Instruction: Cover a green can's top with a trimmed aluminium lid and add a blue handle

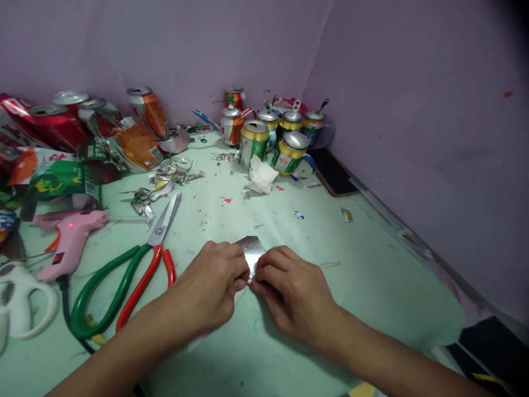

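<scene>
A small piece of silvery sheet metal (253, 251), like cut can metal, is pinched between my two hands at the near middle of the table. My left hand (217, 281) grips its left edge, fingers curled over it. On the other edge, my right hand (291, 286) closes with thumb and fingertips near the lower end. A bit of red shows at the bottom of the piece. The fingers hide part of it. Left of my left hand lie scissors (159, 231) with green and red handles, blades pointing away.
At left are a pink glue gun (76, 234), white-handled scissors (28, 298) and several cut or crushed cans (55, 124). Metal scraps (176, 171) lie behind. Cans made into small cups (289, 157), a crumpled tissue (262, 175) and a phone (330, 171) stand or lie farther back.
</scene>
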`<state>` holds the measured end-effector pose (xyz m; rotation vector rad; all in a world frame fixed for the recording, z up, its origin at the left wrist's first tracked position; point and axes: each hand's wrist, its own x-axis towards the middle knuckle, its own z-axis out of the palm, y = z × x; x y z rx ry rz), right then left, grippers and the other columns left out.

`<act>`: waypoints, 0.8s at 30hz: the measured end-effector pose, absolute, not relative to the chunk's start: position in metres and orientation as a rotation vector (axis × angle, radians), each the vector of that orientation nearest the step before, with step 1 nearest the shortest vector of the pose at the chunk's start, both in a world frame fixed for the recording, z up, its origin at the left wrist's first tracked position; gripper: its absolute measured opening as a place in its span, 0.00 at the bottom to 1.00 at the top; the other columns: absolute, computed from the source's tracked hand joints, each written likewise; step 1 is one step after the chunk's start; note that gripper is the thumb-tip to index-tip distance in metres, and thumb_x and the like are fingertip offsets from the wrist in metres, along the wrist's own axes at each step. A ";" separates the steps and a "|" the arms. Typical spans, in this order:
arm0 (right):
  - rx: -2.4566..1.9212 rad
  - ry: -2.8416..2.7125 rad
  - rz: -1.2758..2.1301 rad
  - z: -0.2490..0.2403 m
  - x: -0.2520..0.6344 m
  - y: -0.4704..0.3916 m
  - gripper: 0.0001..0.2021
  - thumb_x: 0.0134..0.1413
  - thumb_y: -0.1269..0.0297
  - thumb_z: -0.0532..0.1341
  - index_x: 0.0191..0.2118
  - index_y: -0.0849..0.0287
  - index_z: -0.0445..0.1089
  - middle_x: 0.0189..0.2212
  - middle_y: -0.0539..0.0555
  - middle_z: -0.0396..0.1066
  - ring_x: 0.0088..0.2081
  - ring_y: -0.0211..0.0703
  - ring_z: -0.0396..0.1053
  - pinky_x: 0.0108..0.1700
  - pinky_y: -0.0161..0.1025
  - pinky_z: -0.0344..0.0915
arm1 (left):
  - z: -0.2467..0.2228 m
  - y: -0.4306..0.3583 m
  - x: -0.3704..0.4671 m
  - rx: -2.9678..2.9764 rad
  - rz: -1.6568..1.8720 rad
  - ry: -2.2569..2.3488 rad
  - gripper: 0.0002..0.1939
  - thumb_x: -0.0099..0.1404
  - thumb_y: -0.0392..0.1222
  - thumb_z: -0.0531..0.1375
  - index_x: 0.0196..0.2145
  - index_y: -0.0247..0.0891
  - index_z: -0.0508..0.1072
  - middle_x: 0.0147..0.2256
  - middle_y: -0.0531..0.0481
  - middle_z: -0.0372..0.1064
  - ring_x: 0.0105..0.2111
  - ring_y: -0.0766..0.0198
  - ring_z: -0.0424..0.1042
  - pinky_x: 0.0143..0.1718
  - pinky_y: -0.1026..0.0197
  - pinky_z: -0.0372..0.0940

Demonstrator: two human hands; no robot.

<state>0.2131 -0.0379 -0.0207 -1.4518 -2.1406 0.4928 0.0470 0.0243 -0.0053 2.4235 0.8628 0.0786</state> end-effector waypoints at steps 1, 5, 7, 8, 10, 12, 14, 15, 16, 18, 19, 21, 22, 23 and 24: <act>-1.454 -2.145 0.498 -0.021 0.213 -0.038 0.06 0.53 0.70 0.55 0.29 0.60 0.68 0.29 0.53 0.69 0.34 0.42 0.63 0.33 0.37 0.61 | -0.005 0.024 0.047 2.433 0.072 0.873 0.08 0.59 0.30 0.52 0.25 0.36 0.66 0.29 0.51 0.63 0.30 0.63 0.62 0.35 0.57 0.56; -1.445 -2.171 0.504 -0.021 0.214 -0.037 0.06 0.53 0.67 0.56 0.30 0.60 0.69 0.30 0.54 0.69 0.36 0.43 0.63 0.34 0.38 0.62 | -0.004 0.020 0.049 2.498 0.031 0.920 0.09 0.59 0.30 0.52 0.23 0.36 0.66 0.28 0.50 0.62 0.30 0.62 0.61 0.34 0.56 0.55; -1.448 -2.174 0.495 -0.022 0.214 -0.036 0.06 0.54 0.66 0.56 0.30 0.60 0.69 0.31 0.54 0.69 0.36 0.44 0.63 0.34 0.39 0.62 | -0.004 0.018 0.051 2.532 0.013 0.943 0.09 0.58 0.30 0.51 0.23 0.37 0.66 0.28 0.49 0.63 0.31 0.61 0.61 0.33 0.56 0.55; -1.450 -2.174 0.488 -0.023 0.214 -0.036 0.06 0.54 0.66 0.56 0.30 0.60 0.68 0.31 0.54 0.69 0.36 0.44 0.62 0.34 0.39 0.62 | -0.003 0.018 0.052 2.549 0.001 0.951 0.09 0.58 0.30 0.51 0.23 0.37 0.67 0.29 0.49 0.63 0.31 0.61 0.61 0.33 0.56 0.54; -1.451 -2.170 0.476 -0.025 0.214 -0.036 0.07 0.55 0.66 0.55 0.30 0.60 0.68 0.31 0.54 0.69 0.35 0.44 0.62 0.33 0.38 0.61 | -0.002 0.020 0.053 2.569 -0.027 0.953 0.09 0.58 0.30 0.51 0.24 0.37 0.67 0.29 0.49 0.64 0.31 0.60 0.61 0.33 0.56 0.55; -1.459 -2.157 0.478 -0.025 0.214 -0.035 0.07 0.56 0.66 0.55 0.29 0.60 0.68 0.31 0.54 0.69 0.36 0.44 0.63 0.32 0.38 0.61 | 0.000 0.022 0.053 2.558 -0.058 0.954 0.08 0.59 0.31 0.51 0.24 0.37 0.67 0.28 0.49 0.64 0.31 0.60 0.62 0.33 0.56 0.55; -1.476 -2.137 0.477 -0.026 0.213 -0.035 0.08 0.56 0.66 0.55 0.29 0.60 0.68 0.31 0.54 0.69 0.36 0.44 0.62 0.32 0.38 0.61 | 0.002 0.025 0.053 2.527 -0.092 0.944 0.08 0.59 0.31 0.52 0.24 0.37 0.67 0.28 0.49 0.65 0.31 0.60 0.63 0.34 0.56 0.56; -1.486 -2.130 0.476 -0.025 0.212 -0.035 0.08 0.56 0.66 0.54 0.28 0.60 0.68 0.31 0.55 0.69 0.36 0.44 0.62 0.31 0.38 0.61 | 0.003 0.026 0.053 2.513 -0.107 0.933 0.08 0.59 0.31 0.52 0.24 0.36 0.67 0.27 0.49 0.65 0.31 0.60 0.64 0.34 0.56 0.56; -1.496 -2.125 0.472 -0.025 0.212 -0.034 0.08 0.56 0.66 0.54 0.28 0.60 0.67 0.31 0.55 0.69 0.36 0.44 0.62 0.31 0.38 0.61 | 0.003 0.027 0.053 2.501 -0.119 0.922 0.09 0.59 0.31 0.52 0.24 0.36 0.67 0.27 0.49 0.65 0.31 0.61 0.64 0.34 0.56 0.56; -1.513 -2.123 0.471 -0.024 0.211 -0.034 0.08 0.56 0.67 0.53 0.29 0.60 0.67 0.31 0.56 0.68 0.36 0.44 0.62 0.30 0.38 0.61 | 0.004 0.027 0.053 2.489 -0.119 0.916 0.09 0.59 0.30 0.52 0.23 0.36 0.68 0.27 0.49 0.65 0.31 0.61 0.65 0.35 0.57 0.56; -1.520 -2.125 0.473 -0.024 0.211 -0.033 0.08 0.56 0.67 0.53 0.29 0.60 0.67 0.31 0.56 0.68 0.36 0.44 0.61 0.30 0.38 0.61 | 0.003 0.027 0.053 2.487 -0.107 0.925 0.10 0.59 0.30 0.51 0.24 0.36 0.68 0.27 0.49 0.65 0.31 0.61 0.65 0.35 0.57 0.57; -1.531 -2.131 0.479 -0.023 0.210 -0.033 0.08 0.56 0.67 0.53 0.29 0.60 0.67 0.32 0.56 0.67 0.36 0.45 0.61 0.30 0.38 0.61 | 0.002 0.025 0.054 2.494 -0.082 0.947 0.10 0.59 0.30 0.51 0.24 0.37 0.68 0.28 0.49 0.65 0.30 0.61 0.64 0.35 0.57 0.57; -1.535 -2.133 0.485 -0.023 0.210 -0.034 0.08 0.56 0.68 0.53 0.29 0.60 0.67 0.32 0.56 0.67 0.36 0.45 0.61 0.31 0.39 0.61 | 0.002 0.025 0.054 2.503 -0.074 0.956 0.10 0.58 0.30 0.51 0.24 0.37 0.68 0.28 0.49 0.65 0.30 0.61 0.64 0.34 0.56 0.57; -1.539 -2.132 0.490 -0.023 0.209 -0.034 0.07 0.55 0.68 0.53 0.29 0.60 0.67 0.32 0.56 0.67 0.37 0.45 0.61 0.31 0.39 0.62 | 0.002 0.024 0.056 2.513 -0.071 0.963 0.10 0.58 0.30 0.51 0.23 0.37 0.67 0.27 0.49 0.65 0.30 0.61 0.64 0.34 0.56 0.57; -1.543 -2.127 0.494 -0.023 0.209 -0.035 0.07 0.55 0.68 0.53 0.29 0.60 0.67 0.32 0.56 0.67 0.37 0.45 0.60 0.32 0.39 0.62 | 0.002 0.024 0.057 2.520 -0.075 0.976 0.09 0.58 0.30 0.51 0.23 0.37 0.67 0.27 0.49 0.65 0.30 0.61 0.64 0.34 0.56 0.57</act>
